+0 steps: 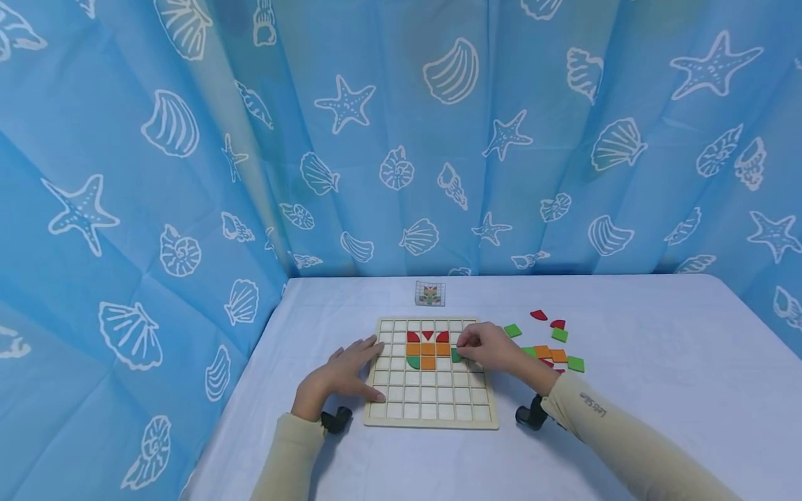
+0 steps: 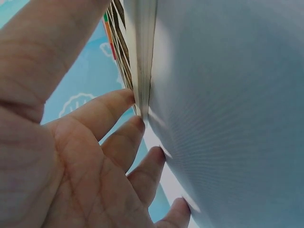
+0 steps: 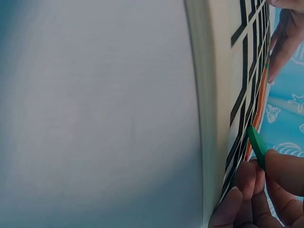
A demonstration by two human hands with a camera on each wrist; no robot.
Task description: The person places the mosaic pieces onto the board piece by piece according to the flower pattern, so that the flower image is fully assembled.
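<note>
A wooden grid board (image 1: pixel 429 415) lies on the white table, with red, orange and green tiles set in its upper middle cells. My right hand (image 1: pixel 491 346) pinches a dark green quarter-round tile (image 3: pixel 257 146) between thumb and fingers, tilted over the cells right of the orange tiles (image 1: pixel 428 349). A matching green quarter-round tile (image 1: pixel 413 362) sits at the lower left of the orange ones. Along the board's left edge rests my left hand (image 1: pixel 343 374), fingers spread; in the left wrist view its fingertips (image 2: pixel 137 122) touch the board's side.
Loose red, orange and green tiles (image 1: pixel 559 356) lie scattered right of the board, partly overlapping. Behind the board lies a small pattern card (image 1: pixel 430 293) showing a coloured design. A blue curtain (image 1: pixel 401 132) with white shells and starfish hangs behind the table (image 1: pixel 658 334).
</note>
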